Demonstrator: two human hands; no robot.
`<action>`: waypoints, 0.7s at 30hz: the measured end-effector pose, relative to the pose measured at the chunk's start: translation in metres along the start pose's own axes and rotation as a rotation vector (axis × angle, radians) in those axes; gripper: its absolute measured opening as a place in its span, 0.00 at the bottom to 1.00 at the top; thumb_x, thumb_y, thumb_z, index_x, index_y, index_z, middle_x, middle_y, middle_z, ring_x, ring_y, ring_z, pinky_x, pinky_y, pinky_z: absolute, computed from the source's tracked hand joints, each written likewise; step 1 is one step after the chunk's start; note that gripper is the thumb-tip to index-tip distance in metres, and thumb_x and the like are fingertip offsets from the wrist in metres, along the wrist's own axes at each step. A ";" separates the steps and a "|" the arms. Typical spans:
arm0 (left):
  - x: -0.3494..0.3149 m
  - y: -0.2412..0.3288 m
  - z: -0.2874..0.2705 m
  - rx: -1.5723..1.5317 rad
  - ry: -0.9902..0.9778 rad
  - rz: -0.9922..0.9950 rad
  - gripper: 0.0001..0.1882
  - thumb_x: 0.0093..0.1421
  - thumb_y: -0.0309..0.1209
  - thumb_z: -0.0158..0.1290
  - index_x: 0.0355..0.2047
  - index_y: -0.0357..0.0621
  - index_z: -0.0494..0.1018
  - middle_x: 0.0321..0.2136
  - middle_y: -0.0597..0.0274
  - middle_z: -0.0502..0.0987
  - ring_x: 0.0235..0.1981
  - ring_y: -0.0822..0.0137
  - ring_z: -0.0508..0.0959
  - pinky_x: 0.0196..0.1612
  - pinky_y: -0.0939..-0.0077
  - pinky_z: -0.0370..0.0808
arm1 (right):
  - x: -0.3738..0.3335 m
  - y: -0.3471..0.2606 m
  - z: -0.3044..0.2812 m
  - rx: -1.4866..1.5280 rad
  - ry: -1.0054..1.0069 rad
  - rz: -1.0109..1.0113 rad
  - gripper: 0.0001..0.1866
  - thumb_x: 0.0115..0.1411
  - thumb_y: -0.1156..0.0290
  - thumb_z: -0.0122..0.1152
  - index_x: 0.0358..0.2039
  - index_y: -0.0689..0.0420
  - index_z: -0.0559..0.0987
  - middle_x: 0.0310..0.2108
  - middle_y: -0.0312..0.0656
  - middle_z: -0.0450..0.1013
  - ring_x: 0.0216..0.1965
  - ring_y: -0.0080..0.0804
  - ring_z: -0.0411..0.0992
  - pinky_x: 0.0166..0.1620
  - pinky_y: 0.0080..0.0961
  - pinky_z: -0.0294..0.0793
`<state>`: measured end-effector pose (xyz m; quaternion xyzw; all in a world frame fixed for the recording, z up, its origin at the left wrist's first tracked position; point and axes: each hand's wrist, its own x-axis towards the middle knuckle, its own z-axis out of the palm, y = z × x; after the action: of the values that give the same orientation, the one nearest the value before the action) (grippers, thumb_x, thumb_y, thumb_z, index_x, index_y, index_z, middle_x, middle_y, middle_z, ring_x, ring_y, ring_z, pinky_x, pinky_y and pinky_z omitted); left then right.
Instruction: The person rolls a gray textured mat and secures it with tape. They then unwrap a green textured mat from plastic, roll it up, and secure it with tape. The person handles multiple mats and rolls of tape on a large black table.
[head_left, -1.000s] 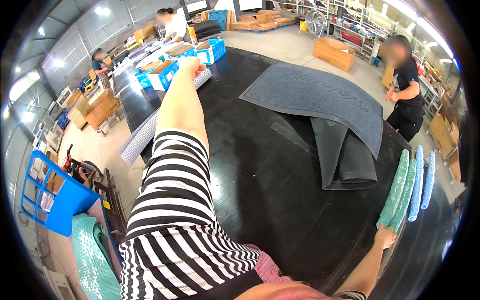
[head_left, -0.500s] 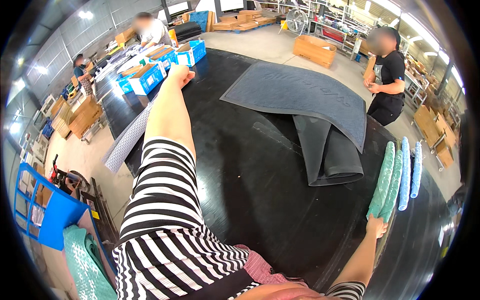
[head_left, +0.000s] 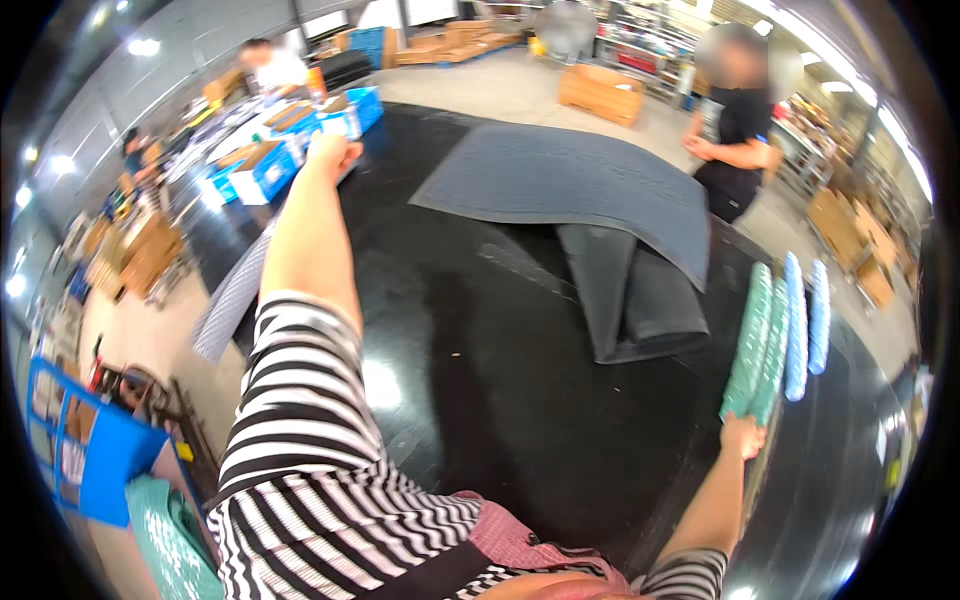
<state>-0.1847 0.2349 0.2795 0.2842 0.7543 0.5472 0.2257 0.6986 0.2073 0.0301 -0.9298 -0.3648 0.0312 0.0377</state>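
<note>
Rolls of green sheeting (head_left: 747, 340), two side by side, lie on the right part of a black table (head_left: 560, 440). The right hand (head_left: 743, 436) pinches their near ends, its fingers curled in. Just beside them, farther right, two slimmer blue rolls (head_left: 796, 345) lie roughly parallel. The left hand (head_left: 333, 155), fingers folded into a loose fist, is stretched out near the far part of a grey patterned roll (head_left: 232, 305) at the table's left edge; whether it touches that roll I cannot tell. Between the hands a grey-blue mat (head_left: 590, 185) lies over a folded dark sheet (head_left: 665, 310).

The tabletop is glossy, with a pale scuffed streak, bright glints and a long shadow. Open blue boxes (head_left: 283, 172) stand at its far left corner. Beyond, a person in black (head_left: 735, 160) stands with hands together beside the table. Pale floor (head_left: 500, 85) spreads behind, bearing a brown carton (head_left: 600, 95), with crowded shelves (head_left: 650, 50) farther back under bright strip lights.
</note>
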 end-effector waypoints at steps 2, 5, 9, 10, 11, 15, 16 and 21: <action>-0.043 -0.029 0.074 -0.059 -0.044 0.059 0.30 0.66 0.29 0.45 0.68 0.41 0.57 0.25 0.58 0.79 0.16 0.71 0.71 0.18 0.74 0.66 | 0.001 0.006 0.002 -0.023 0.043 0.040 0.37 0.58 0.41 0.63 0.61 0.51 0.76 0.71 0.56 0.55 0.72 0.56 0.52 0.69 0.54 0.58; -0.178 -0.076 0.176 -0.158 -0.347 0.154 0.22 0.64 0.28 0.47 0.58 0.36 0.67 0.23 0.58 0.78 0.20 0.69 0.74 0.24 0.73 0.71 | 0.023 0.020 0.021 0.026 0.070 0.080 0.43 0.56 0.36 0.63 0.64 0.53 0.73 0.74 0.57 0.49 0.75 0.54 0.47 0.72 0.54 0.52; -0.400 -0.183 0.244 -0.008 -0.681 0.753 0.07 0.58 0.23 0.55 0.36 0.43 0.81 0.38 0.52 0.81 0.42 0.51 0.81 0.47 0.63 0.79 | 0.006 0.004 0.000 0.110 0.007 0.083 0.48 0.55 0.31 0.62 0.66 0.53 0.72 0.76 0.59 0.44 0.77 0.55 0.41 0.74 0.57 0.43; -0.452 -0.200 0.249 -0.035 -0.806 0.612 0.10 0.56 0.22 0.57 0.39 0.43 0.81 0.40 0.53 0.82 0.44 0.50 0.81 0.50 0.61 0.79 | 0.005 0.004 -0.005 0.105 0.000 0.084 0.48 0.54 0.31 0.62 0.66 0.54 0.72 0.76 0.59 0.43 0.77 0.55 0.42 0.74 0.57 0.43; -0.490 -0.219 0.251 0.014 -0.985 0.707 0.14 0.57 0.22 0.58 0.44 0.43 0.81 0.48 0.52 0.80 0.53 0.54 0.79 0.56 0.63 0.77 | 0.004 0.004 -0.007 0.090 -0.013 0.079 0.48 0.54 0.30 0.62 0.65 0.54 0.73 0.76 0.59 0.43 0.77 0.55 0.42 0.74 0.57 0.43; -0.547 -0.261 0.257 -0.083 -1.350 1.131 0.14 0.60 0.26 0.57 0.47 0.45 0.80 0.56 0.48 0.76 0.58 0.48 0.75 0.61 0.53 0.71 | 0.008 -0.001 -0.014 0.068 -0.059 0.100 0.46 0.52 0.31 0.65 0.63 0.50 0.75 0.75 0.61 0.45 0.75 0.58 0.46 0.72 0.55 0.47; -0.550 -0.267 0.258 -0.044 -1.362 1.154 0.13 0.60 0.26 0.57 0.47 0.45 0.79 0.56 0.49 0.76 0.58 0.49 0.75 0.61 0.54 0.70 | 0.008 -0.001 -0.016 0.056 -0.062 0.108 0.45 0.51 0.31 0.65 0.63 0.49 0.76 0.74 0.61 0.47 0.74 0.58 0.48 0.72 0.54 0.48; -0.555 -0.271 0.264 0.052 -1.357 1.118 0.11 0.61 0.27 0.56 0.44 0.44 0.79 0.56 0.51 0.76 0.59 0.51 0.73 0.62 0.54 0.68 | 0.014 0.004 -0.011 0.032 -0.001 0.027 0.37 0.51 0.41 0.66 0.57 0.50 0.81 0.66 0.58 0.61 0.66 0.56 0.60 0.67 0.50 0.59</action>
<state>0.3466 -0.0214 -0.0416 0.8808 0.2201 0.2735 0.3177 0.7128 0.2135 0.0406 -0.9339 -0.3518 0.0381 0.0521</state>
